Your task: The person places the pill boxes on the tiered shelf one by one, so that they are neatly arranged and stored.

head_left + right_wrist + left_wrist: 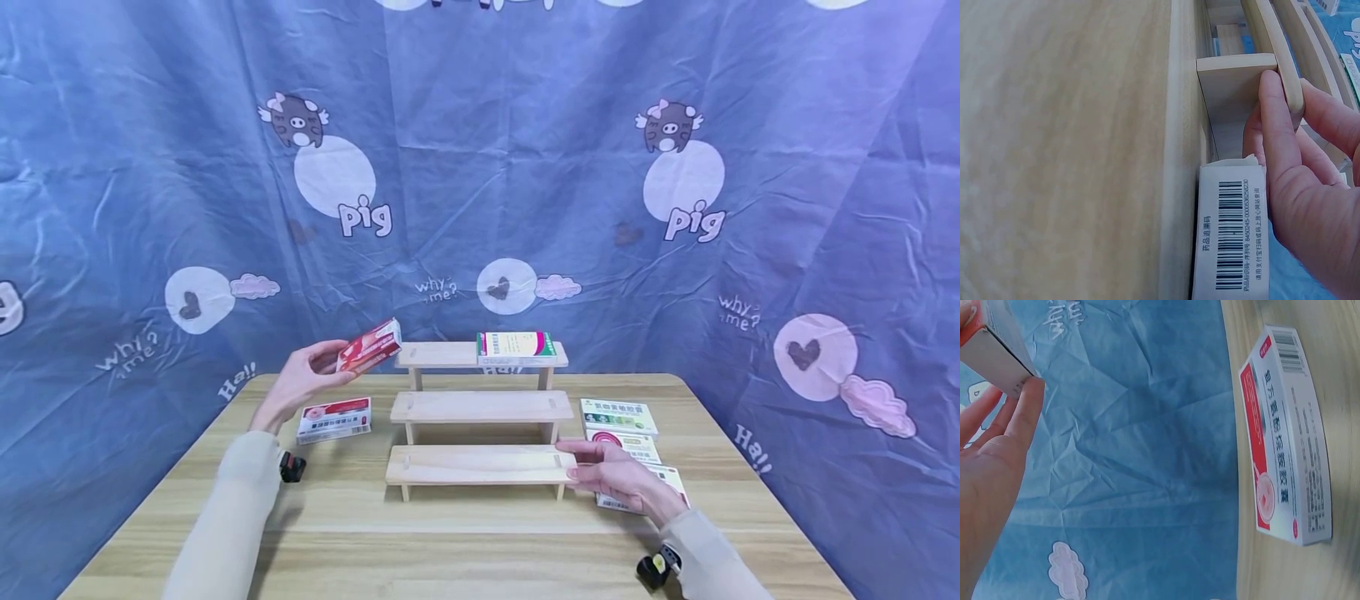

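My left hand (306, 377) pinches a red medicine box (369, 347) by its end, tilted in the air just left of the top step of the wooden stepped rack (480, 406). In the left wrist view the fingers hold this box near its white end. Below that hand a white and red medicine box (334, 420) lies on the table. My right hand (611, 475) grips the right end of the rack's lowest step, thumb and fingers on either side of the board. A green and white medicine box (516, 347) lies on the right part of the top step.
Several medicine boxes lie in a column right of the rack, among them a white and green box (618, 417), partly behind my right hand. A blue patterned cloth (480, 167) hangs behind and beside the wooden table (480, 558).
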The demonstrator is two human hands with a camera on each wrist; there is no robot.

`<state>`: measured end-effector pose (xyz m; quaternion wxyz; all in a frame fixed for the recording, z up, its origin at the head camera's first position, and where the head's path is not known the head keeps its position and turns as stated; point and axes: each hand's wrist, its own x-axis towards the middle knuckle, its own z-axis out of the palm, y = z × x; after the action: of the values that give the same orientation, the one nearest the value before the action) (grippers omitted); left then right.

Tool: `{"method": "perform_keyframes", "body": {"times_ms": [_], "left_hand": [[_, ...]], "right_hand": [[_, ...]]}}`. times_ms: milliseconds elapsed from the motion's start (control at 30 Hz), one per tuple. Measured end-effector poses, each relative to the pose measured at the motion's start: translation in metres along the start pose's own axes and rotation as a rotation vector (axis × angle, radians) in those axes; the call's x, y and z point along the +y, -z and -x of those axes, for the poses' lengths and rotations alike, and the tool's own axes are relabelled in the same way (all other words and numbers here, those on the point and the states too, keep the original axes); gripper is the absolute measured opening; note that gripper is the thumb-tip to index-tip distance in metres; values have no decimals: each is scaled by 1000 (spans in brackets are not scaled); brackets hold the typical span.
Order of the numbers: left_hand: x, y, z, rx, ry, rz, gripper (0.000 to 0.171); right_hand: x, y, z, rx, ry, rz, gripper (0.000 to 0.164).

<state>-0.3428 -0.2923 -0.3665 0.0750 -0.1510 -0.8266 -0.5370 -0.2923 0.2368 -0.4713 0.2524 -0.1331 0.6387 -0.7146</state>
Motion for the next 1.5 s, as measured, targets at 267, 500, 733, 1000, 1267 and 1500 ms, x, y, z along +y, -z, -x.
{"method": "perform_keyframes", "body": {"times_ms": [267, 500, 733, 1000, 1267, 1500], "left_hand": [[5, -10, -7, -1, 6, 38, 67], [12, -21, -17, -12, -21, 25, 68], [14, -35, -20, -13, -20, 51, 70], [16, -53, -31, -2, -73, 97, 65], [24, -66, -40, -20, -89, 87, 62], [30, -73, -48, -53, -86, 98, 66]], "right_hand": [[1, 0, 0, 5, -4, 27, 61], [0, 0, 1, 14, -2, 25, 62], [2, -1, 0, 15, -6, 35, 61], [0, 0, 0, 8, 3, 25, 61], [-2, -1, 1, 9, -7, 25, 62], [-5, -3, 4, 5, -11, 19, 62]]}}
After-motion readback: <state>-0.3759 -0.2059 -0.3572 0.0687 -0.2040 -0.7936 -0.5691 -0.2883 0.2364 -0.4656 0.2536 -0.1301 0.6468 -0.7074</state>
